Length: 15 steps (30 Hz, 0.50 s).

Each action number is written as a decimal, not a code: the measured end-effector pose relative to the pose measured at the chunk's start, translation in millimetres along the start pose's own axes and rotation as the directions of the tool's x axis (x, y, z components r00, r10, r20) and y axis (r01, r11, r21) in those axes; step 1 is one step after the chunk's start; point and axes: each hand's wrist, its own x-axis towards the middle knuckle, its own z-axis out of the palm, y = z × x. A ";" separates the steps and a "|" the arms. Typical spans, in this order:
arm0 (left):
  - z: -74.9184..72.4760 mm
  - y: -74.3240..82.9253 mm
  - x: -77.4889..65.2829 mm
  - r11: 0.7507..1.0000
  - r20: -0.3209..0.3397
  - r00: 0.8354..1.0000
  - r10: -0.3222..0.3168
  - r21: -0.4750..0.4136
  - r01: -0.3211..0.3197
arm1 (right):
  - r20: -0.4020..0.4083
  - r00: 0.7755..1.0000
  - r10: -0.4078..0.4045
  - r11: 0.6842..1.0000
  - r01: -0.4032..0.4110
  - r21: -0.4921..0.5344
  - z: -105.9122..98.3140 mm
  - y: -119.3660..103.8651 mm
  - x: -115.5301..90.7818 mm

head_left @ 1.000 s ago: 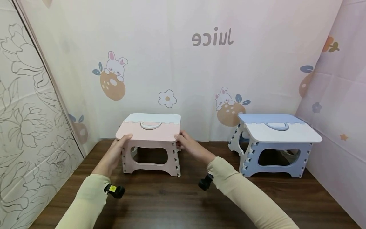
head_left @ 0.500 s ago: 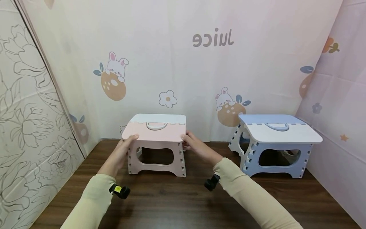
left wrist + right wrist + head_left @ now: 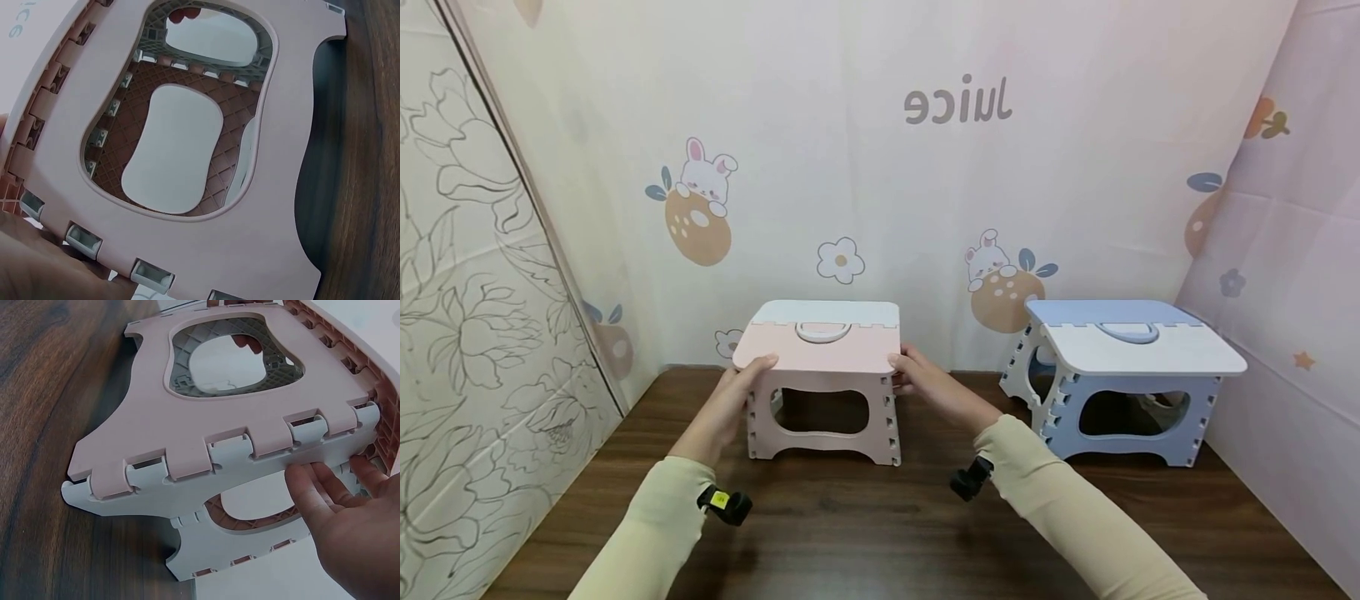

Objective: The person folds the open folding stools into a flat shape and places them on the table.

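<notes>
A pink and white folding stool (image 3: 816,350) stands unfolded on the table, its curved handle lying flat in the top. My left hand (image 3: 726,408) grips its left side, thumb on the front left corner of the top. On the opposite side my right hand (image 3: 943,390) holds the stool, thumb at the front right corner. The right wrist view shows that hand's fingers (image 3: 306,487) bent against the white side panel under the top. In the left wrist view the left hand (image 3: 47,265) is partly cut off beside the pink leg panel (image 3: 275,187).
A blue and white folding stool (image 3: 1135,375) stands unfolded to the right on the dark wooden table (image 3: 850,533). A printed curtain (image 3: 865,167) hangs right behind both stools, with further patterned cloth at the left and right sides.
The pink stool has slid to the right along the table, with both hands on it the whole time. The blue stool stays where it was.
</notes>
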 end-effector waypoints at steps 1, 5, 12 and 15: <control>1.2 -0.1 -0.1 1.000 0.001 1.000 0.004 0.000 -0.004 | 0.001 1.000 0.005 1.000 -0.005 0.003 -1.3 0.5 -0.7; 5.5 -0.2 -0.3 1.000 0.002 1.000 0.020 -0.006 -0.020 | -0.006 1.000 0.021 1.000 -0.021 0.004 -5.7 1.2 -4.0; 11.2 1.2 -1.3 0.999 0.026 0.999 0.043 0.005 -0.043 | 0.003 1.000 0.020 1.000 -0.020 0.020 -12.1 1.0 -8.8; 13.8 1.7 -1.5 0.999 0.027 0.999 0.038 0.015 -0.039 | 0.012 1.000 0.017 1.000 -0.017 0.024 -15.1 1.6 -10.8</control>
